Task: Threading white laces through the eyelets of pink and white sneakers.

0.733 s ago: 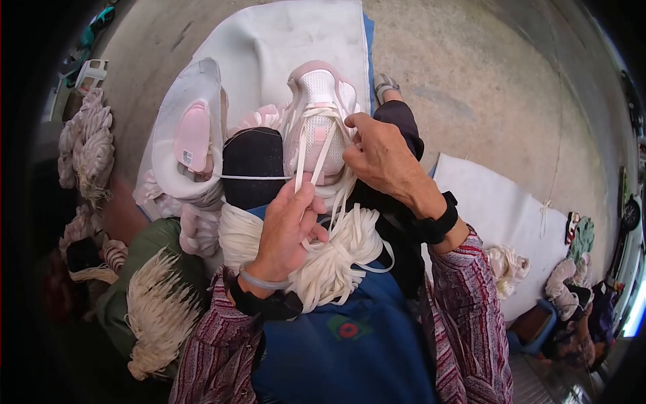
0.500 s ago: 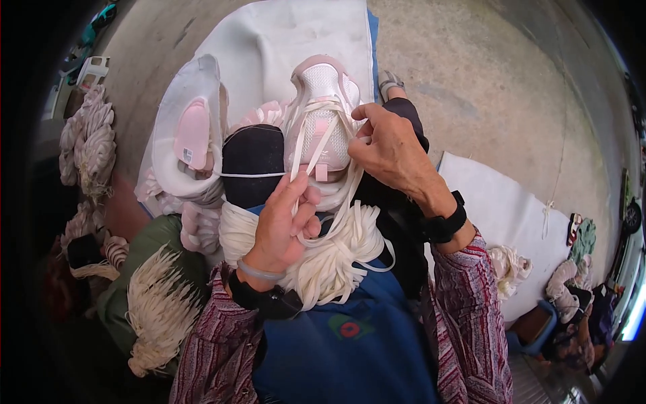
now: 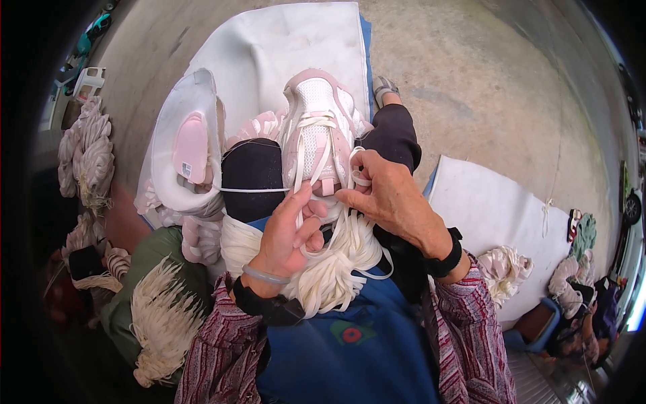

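Note:
A white and pink shoe upper [image 3: 308, 91] lies in front of me, toe end away, with white lace crossing its far eyelets. My left hand [image 3: 289, 236] is closed at the upper's near left edge, pinching one length of the flat white shoelace [image 3: 301, 149] between thumb and finger. On the other side, my right hand [image 3: 397, 202] is closed on the lace by the upper's near right edge, and a small loop stands out at its fingertips. Below both hands, a thick bundle of white laces [image 3: 340, 259] rests on my blue apron [image 3: 343, 363].
Left of the upper sit a black cloth pad [image 3: 250, 168] crossed by a white cord and a white shell-shaped piece holding a pink insole [image 3: 192, 147]. A fringed lace bundle [image 3: 161, 310] lies on green cloth. More uppers [image 3: 505, 269] lie on a white sheet [image 3: 491, 202] at right.
My right hand has come down toward me along the upper's right side, with lace in its fingers. The crossed laces lie closer to the tongue. My left hand has hardly moved.

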Demonstrator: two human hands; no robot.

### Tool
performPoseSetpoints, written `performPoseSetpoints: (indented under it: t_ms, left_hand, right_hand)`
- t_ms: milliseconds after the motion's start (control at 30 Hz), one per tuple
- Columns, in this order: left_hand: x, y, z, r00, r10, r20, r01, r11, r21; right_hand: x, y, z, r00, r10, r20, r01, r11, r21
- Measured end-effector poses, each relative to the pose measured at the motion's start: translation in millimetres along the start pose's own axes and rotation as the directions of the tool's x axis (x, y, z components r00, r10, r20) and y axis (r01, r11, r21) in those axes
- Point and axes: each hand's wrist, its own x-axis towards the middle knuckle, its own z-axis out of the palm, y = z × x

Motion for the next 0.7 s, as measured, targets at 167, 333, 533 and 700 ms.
performPoseSetpoints:
  t_ms: [167,333,533,700]
  left_hand:
    - [-21,3,9,0.997,0.080,-0.024,-0.072,0.972,0.222]
    - [-22,2,9,0.995,0.078,-0.055,-0.070,0.988,0.140]
    - [2,-1,-2,0.986,-0.059,0.154,0.098,0.960,-0.262]
    - [-6,4,4,0.999,-0.043,0.027,0.046,0.996,-0.082]
  right_hand:
    - [-20,7,23,0.995,-0.095,-0.044,0.084,0.975,-0.205]
    - [-25,9,28,0.999,-0.042,-0.011,0.038,0.964,-0.264]
    - [-22,11,29,0.998,-0.055,-0.028,0.044,0.954,-0.297]
    - [-19,15,34,0.998,-0.060,-0.022,0.047,0.929,-0.366]
